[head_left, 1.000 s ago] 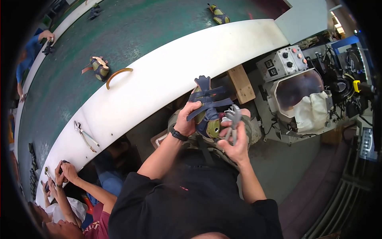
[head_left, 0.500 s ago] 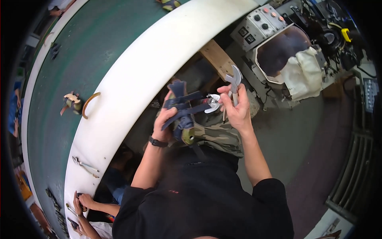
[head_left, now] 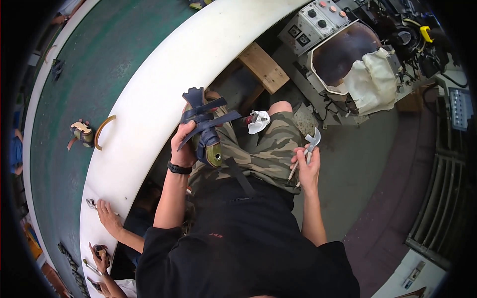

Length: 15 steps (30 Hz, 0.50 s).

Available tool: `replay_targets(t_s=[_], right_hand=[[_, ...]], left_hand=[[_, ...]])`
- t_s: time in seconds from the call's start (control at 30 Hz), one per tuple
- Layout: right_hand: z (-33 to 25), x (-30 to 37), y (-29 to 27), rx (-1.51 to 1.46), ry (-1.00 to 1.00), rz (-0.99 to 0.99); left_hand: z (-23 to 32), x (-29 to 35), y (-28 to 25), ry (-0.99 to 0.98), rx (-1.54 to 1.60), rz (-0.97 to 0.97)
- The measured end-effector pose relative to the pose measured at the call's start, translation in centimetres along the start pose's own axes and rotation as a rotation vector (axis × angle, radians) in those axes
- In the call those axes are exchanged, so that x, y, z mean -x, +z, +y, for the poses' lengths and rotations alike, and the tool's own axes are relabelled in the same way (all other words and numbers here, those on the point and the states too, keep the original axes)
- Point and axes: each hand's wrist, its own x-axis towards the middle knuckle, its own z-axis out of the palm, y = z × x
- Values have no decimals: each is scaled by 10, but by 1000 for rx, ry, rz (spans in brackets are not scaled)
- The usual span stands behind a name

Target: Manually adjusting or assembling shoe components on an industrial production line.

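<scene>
My left hand (head_left: 185, 144) is wrapped round a green shoe last (head_left: 213, 155) fitted with a navy strappy sandal upper (head_left: 201, 119). Its loose straps stick out to the right, above my lap. Off to the right, my right hand (head_left: 309, 171) grips metal lasting pincers (head_left: 312, 141) by the handles, apart from the shoe. Their curved head points up; nothing shows between the jaws. Between hands and knees is a crumpled white piece (head_left: 259, 122) with a bit of red beside it.
A white bench edge (head_left: 154, 79) curves along a green conveyor belt (head_left: 119, 64) at left. On them are another lasted shoe (head_left: 81, 133) and a curved brown strip (head_left: 105, 132). Co-workers' hands (head_left: 108, 216) are at lower left. A machine with a control box (head_left: 310, 27) stands upper right.
My right hand has moved down and right with the pincers, away from the straps. My left hand shifted left with the shoe. A co-worker's hand now reaches over pincers on the bench edge.
</scene>
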Motion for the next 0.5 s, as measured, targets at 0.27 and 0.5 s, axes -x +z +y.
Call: replay_targets(t_s=[0.27,0.5], right_hand=[[-33,-18,35,9,-55,-143],[-83,-68,108,206,-239,-392]], left_hand=[[-18,4,0,-135,179,-75],[-26,-4,1,-244,96,-116]])
